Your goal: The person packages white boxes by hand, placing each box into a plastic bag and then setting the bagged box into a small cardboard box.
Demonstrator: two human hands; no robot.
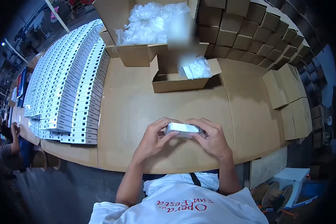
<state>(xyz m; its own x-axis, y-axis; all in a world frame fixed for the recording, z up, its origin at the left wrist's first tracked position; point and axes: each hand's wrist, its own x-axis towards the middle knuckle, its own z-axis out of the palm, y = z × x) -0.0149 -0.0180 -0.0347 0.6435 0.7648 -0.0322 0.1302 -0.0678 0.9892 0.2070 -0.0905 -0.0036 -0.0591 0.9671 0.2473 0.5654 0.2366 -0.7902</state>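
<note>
Between my two hands, over the front part of the table, is a small white box [183,128] that looks wrapped in clear plastic. My left hand [158,134] grips its left end, thumb on the near side. The right end is held by my right hand [210,135], its thumb also on the near side. Beyond my hands stands an open cardboard carton [180,86] with its flaps up. A bubble-wrapped packet [198,68] sits in the carton's right part. A blurred patch covers some of the area just above it.
Tall stacks of small white boxes [59,86] fill the table's left side. A large carton [132,56] of clear plastic bags [153,24] stands at the back. Brown cartons [246,31] are piled back right, with more [287,100] at the right edge. A person [11,145] sits far left.
</note>
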